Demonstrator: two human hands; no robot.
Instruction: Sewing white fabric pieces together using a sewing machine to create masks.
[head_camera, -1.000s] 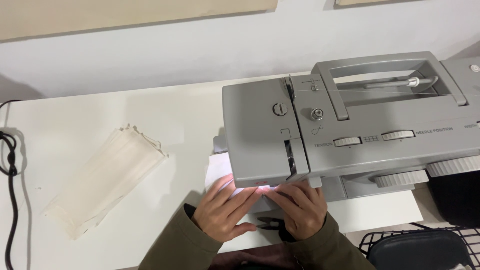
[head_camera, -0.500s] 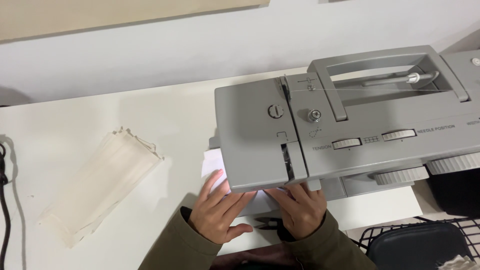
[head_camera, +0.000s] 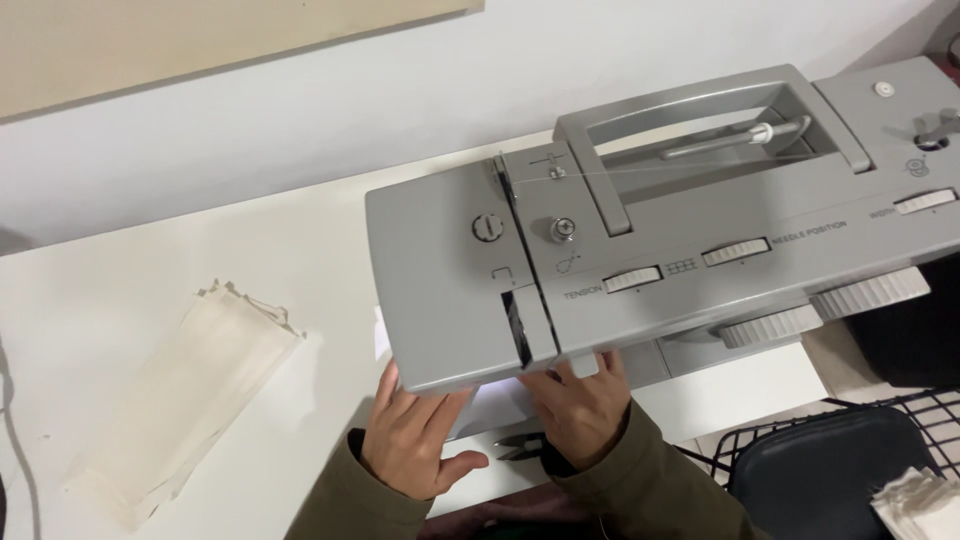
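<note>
A grey sewing machine (head_camera: 660, 250) fills the right half of the head view, seen from above. My left hand (head_camera: 412, 442) lies flat on white fabric (head_camera: 492, 405) under the machine's left end, fingers spread and reaching beneath the head. My right hand (head_camera: 580, 410) rests on the same fabric just right of it, fingertips hidden under the machine. Small black thread snips (head_camera: 520, 446) lie on the table between my two wrists. Where the needle meets the fabric is hidden by the machine's body.
A folded stack of cream cloth (head_camera: 185, 395) lies on the white table (head_camera: 120, 300) at the left. A black wire basket (head_camera: 850, 460) holding a dark pouch and pale cloth pieces sits at the lower right. A white wall runs behind.
The view has shifted so the machine sits lower and closer. Both hands stay on the fabric and have slid slightly further under the machine's head.
</note>
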